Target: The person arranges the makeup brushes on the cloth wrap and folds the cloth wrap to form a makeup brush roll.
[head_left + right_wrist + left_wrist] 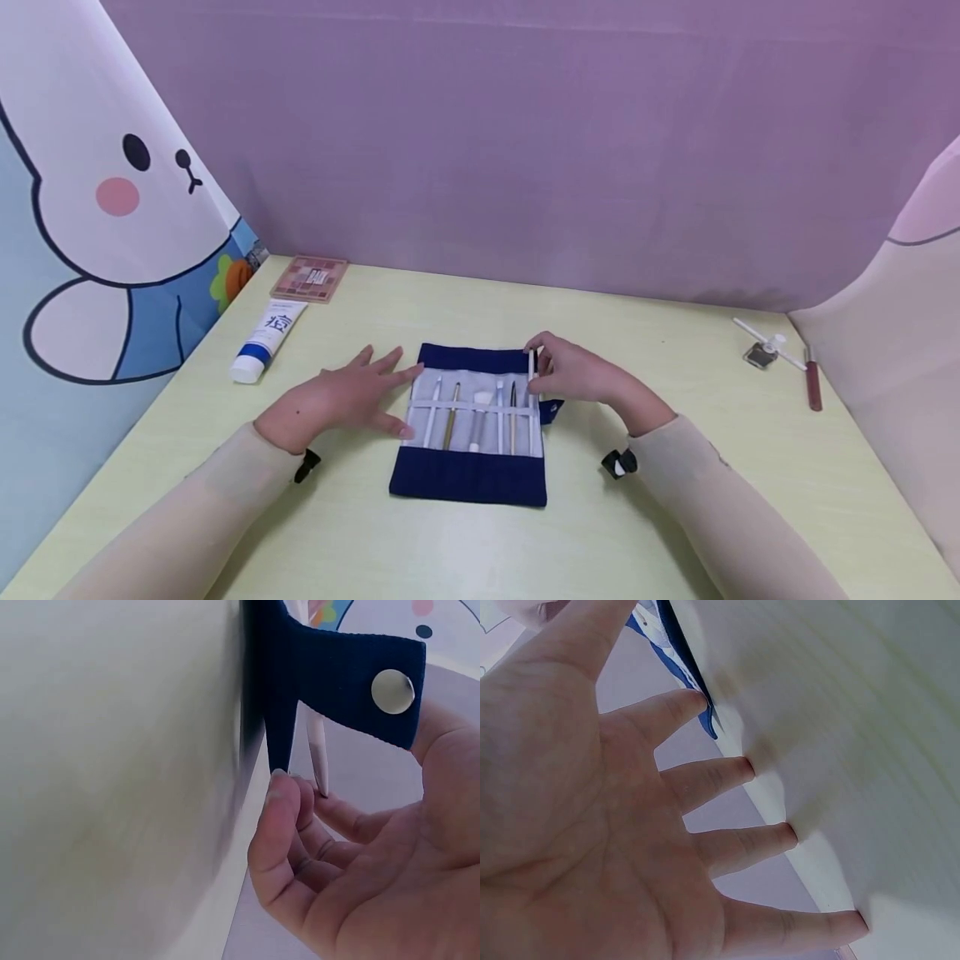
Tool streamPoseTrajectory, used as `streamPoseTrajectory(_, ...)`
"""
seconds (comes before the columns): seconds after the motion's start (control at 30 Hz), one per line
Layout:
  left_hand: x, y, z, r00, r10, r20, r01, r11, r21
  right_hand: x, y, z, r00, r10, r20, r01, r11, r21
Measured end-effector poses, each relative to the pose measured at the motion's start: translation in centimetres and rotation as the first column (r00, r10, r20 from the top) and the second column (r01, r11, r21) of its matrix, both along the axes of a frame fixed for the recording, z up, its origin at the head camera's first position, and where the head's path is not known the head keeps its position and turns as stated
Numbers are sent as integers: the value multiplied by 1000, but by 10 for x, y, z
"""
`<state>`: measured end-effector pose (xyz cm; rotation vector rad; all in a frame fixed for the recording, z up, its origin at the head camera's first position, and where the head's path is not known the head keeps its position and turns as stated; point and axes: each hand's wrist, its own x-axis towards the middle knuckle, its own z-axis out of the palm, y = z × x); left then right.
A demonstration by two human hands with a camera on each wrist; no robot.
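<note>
A navy brush case point(468, 477) lies unrolled, with several slim brushes and sticks under a pale elastic band. My left hand point(345, 400), fingers spread, has its thumb and index finger at the case's left edge; its palm point(592, 802) fills the left wrist view. At the top right corner, my right hand point(573, 371) curls its fingers around a white stick point(532, 367) standing in the rightmost place. In the right wrist view that stick's end point(318, 754) meets a finger of the right hand point(375, 862), other fingertips touch the navy corner, and the snap strap point(352, 671) partly hides the thumb.
A pink palette point(310, 278) and a white-and-blue tube point(268, 340) lie at the left back. On the right are a small dark-based bottle point(761, 356), a white stick beside it and a dark red tube point(813, 385). A purple cloth backdrop stands behind the table.
</note>
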<state>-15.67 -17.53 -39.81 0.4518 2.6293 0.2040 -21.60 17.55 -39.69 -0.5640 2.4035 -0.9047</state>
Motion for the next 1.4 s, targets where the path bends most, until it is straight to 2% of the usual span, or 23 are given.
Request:
streamPoseTrajectory(0.37, -1, -1, -2, 1000, 0, 1, 0, 1000, -7, 3, 3, 0, 988, 115, -100, -112, 993, 34)
streamPoseTrajectory(0.83, -1, -1, -3, 1000, -4, -6, 4, 1000, -3, 7, 4, 5, 989, 100, -111, -90, 992, 91)
streamPoseTrajectory(1.03, 1, 0, 1, 1000, 1, -14, -1, 1000, 0, 6, 12, 11, 994, 42, -98, -33, 996, 83)
streamPoseTrajectory(1.2, 3, 3, 4, 998, -37, -52, 39, 999, 33, 8, 16, 18, 996, 1, -92, 4, 998, 55)
streamPoseTrajectory(1.4, -1, 9, 6, 983, -129, -127, 138, 988, 66, 11, 19, 23, 996, -26, -83, 27, 1000, 12)
